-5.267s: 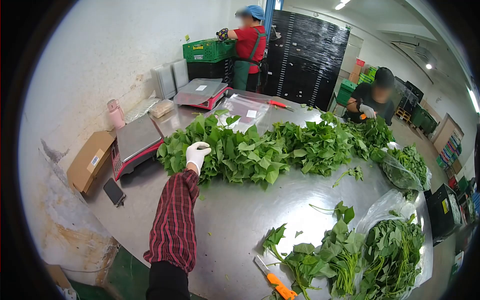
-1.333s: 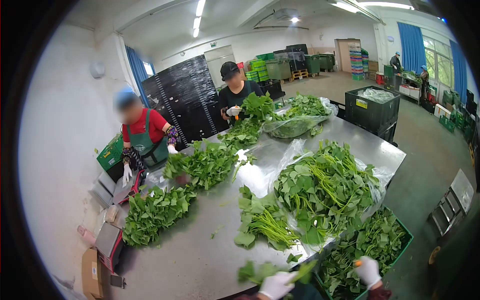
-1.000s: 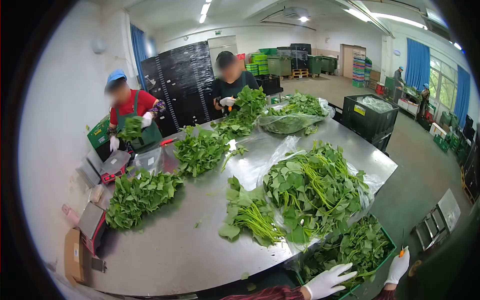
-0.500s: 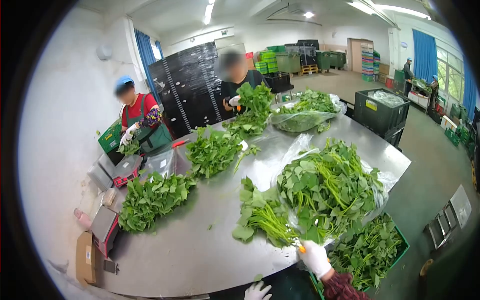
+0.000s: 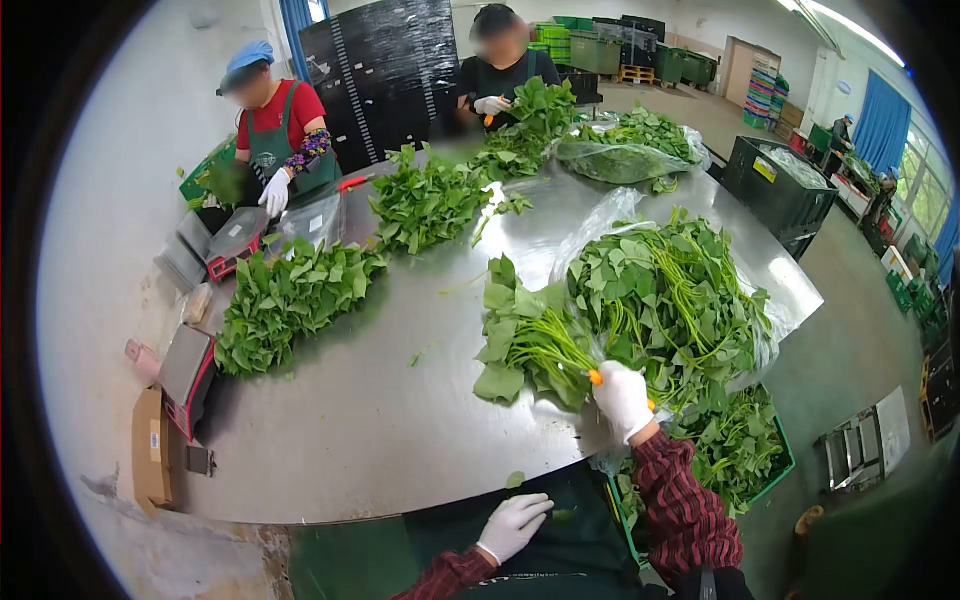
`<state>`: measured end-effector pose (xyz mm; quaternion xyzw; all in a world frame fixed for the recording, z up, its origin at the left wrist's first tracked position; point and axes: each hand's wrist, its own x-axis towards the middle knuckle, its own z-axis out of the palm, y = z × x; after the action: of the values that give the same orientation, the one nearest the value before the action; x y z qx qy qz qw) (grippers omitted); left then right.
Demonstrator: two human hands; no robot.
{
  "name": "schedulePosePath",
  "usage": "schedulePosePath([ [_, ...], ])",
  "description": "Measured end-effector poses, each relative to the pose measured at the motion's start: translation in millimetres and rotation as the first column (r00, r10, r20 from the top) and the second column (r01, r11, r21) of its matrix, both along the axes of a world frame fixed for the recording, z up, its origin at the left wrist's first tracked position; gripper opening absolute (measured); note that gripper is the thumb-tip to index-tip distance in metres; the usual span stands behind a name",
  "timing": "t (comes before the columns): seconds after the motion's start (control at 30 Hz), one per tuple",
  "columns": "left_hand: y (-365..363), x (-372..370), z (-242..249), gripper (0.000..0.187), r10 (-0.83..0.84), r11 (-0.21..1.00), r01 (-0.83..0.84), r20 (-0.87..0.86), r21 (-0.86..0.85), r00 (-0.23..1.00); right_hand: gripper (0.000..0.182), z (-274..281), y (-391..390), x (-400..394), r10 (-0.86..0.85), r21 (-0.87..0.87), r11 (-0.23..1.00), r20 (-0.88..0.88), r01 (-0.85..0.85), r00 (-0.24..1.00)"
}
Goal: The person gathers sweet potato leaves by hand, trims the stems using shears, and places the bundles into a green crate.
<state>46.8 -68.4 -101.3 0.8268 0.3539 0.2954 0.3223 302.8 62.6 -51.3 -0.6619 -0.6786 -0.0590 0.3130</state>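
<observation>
My right hand (image 5: 622, 400), in a white glove, is closed around an orange-handled tool (image 5: 596, 377); its working end cannot be made out. It is at the stem ends of a leafy green bunch (image 5: 535, 345) on the metal table (image 5: 400, 430). Just beyond lies a large pile of leafy stems (image 5: 665, 300) on clear plastic. Below the table's front edge, my left hand (image 5: 515, 525), also gloved in white, is in front of a dark apron with its fingers stretched out and nothing in it. A loose leaf (image 5: 515, 480) lies near that edge.
More leafy bunches (image 5: 295, 305) lie on the left of the table, near red scales (image 5: 187, 375). Two people stand across it, one with an orange-handled tool. A green crate of leaves (image 5: 750, 450) is at the right front, a dark bin (image 5: 775, 195) beyond the table.
The view has tilted down, showing more of both my arms. My left hand has come further into view. The co-worker at the left has one gloved hand lower, near a scale.
</observation>
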Motion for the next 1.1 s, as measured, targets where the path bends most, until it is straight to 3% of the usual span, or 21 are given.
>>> schedulePosePath([
  [0.13,8.9,-2.2,20.0,0.020,0.075,0.996,-0.079,0.100,0.040,0.992,0.012,6.3,5.5,3.2,-0.069,-0.031,0.997,-0.057,0.067,0.996],
  [0.2,12.9,-4.5,28.1,0.020,0.099,0.994,-0.105,0.129,0.040,0.987,0.020,15.3,-0.7,-7.3,-0.069,-0.138,0.990,-0.206,0.040,0.976],
  [0.23,15.3,-7.0,31.4,0.021,0.119,0.993,-0.119,0.160,-0.012,0.980,0.022,21.7,-9.0,-16.7,-0.124,-0.226,0.972,-0.284,0.059,0.951],
  [0.27,17.0,-9.6,32.9,0.021,0.141,0.989,-0.131,0.188,-0.066,0.972,0.024,27.7,-15.5,-29.4,-0.084,-0.189,0.982,-0.354,0.016,0.931],
  [0.37,24.0,-10.6,27.4,0.031,0.381,0.820,-0.144,0.340,-0.554,0.860,0.032,-11.3,-32.2,-72.3,0.110,-0.149,0.969,-0.453,-0.197,0.885],
  [0.4,28.2,-7.9,35.0,0.047,0.423,0.734,-0.009,0.448,-0.679,0.787,0.033,4.6,-40.1,-95.1,0.025,-0.294,0.921,-0.608,-0.255,0.793],
  [0.43,31.0,-4.2,36.4,0.047,0.422,0.735,-0.007,0.450,-0.678,0.788,0.036,22.8,-47.9,-118.3,-0.087,-0.413,0.847,-0.727,-0.334,0.681],
  [0.5,33.0,1.6,37.7,0.060,0.529,0.680,0.163,0.632,-0.715,0.566,0.035,18.4,-57.7,-149.4,0.000,-0.327,0.869,-0.750,-0.371,0.661],
  [0.57,33.3,-7.9,45.1,0.063,0.546,0.664,0.124,0.592,-0.737,0.593,0.034,13.9,-57.4,-154.4,0.070,-0.230,0.905,-0.749,-0.358,0.659],
  [0.63,33.3,-26.3,54.6,0.067,0.577,0.628,0.044,0.504,-0.777,0.642,0.031,13.9,-51.8,-143.2,0.220,-0.083,0.946,-0.547,-0.315,0.808],
  [0.67,34.7,-35.2,56.9,0.065,0.596,0.666,-0.109,0.438,-0.738,0.673,0.024,6.3,-42.9,-131.1,0.219,0.013,0.971,-0.444,-0.238,0.869],
  [0.7,37.3,-47.6,50.3,0.057,0.634,0.707,-0.300,0.386,-0.640,0.670,0.023,-9.9,-36.6,-115.0,0.104,-0.073,0.987,-0.404,-0.146,0.909],
  [0.73,41.2,-61.8,58.3,0.054,0.694,0.672,-0.424,0.316,-0.608,0.647,0.021,-20.1,-28.2,-93.1,0.097,-0.057,0.991,-0.341,-0.124,0.935],
  [0.77,47.4,-83.0,47.0,0.053,0.715,0.688,-0.569,0.288,-0.450,0.637,0.020,-12.3,-22.4,-77.1,0.038,-0.064,0.996,-0.259,-0.056,0.965],
  [0.83,55.2,-119.1,49.4,0.054,0.775,0.630,-0.761,0.191,-0.159,0.602,0.021,-0.9,-13.0,-59.3,-0.096,-0.139,0.989,-0.347,0.050,0.933],
  [0.9,61.9,-159.1,39.5,0.055,0.837,0.539,-0.842,0.097,0.025,0.538,0.016,-2.8,-3.3,-52.5,-0.045,-0.055,0.998,-0.312,0.029,0.949],
  [0.93,63.8,-178.7,30.5,0.055,0.869,0.493,-0.870,0.046,0.030,0.494,0.016,-6.1,0.7,-50.7,-0.038,-0.043,0.999,-0.313,0.026,0.949],
  [1.0,64.9,-210.4,13.5,0.055,0.898,0.438,-0.897,0.015,0.050,0.440,0.017,-15.1,7.9,-49.5,-0.020,-0.053,0.998,-0.117,0.014,0.993],
  [1.07,64.1,-231.7,1.5,0.057,0.891,0.415,-0.881,-0.297,0.227,0.344,0.019,-22.4,10.4,-48.8,-0.011,-0.070,0.998,-0.082,0.006,0.997],
  [1.1,66.0,-228.6,8.6,0.057,0.898,0.407,-0.882,-0.281,0.236,0.339,0.021,-27.2,12.3,-47.4,-0.011,-0.104,0.995,-0.042,0.007,0.999],
])
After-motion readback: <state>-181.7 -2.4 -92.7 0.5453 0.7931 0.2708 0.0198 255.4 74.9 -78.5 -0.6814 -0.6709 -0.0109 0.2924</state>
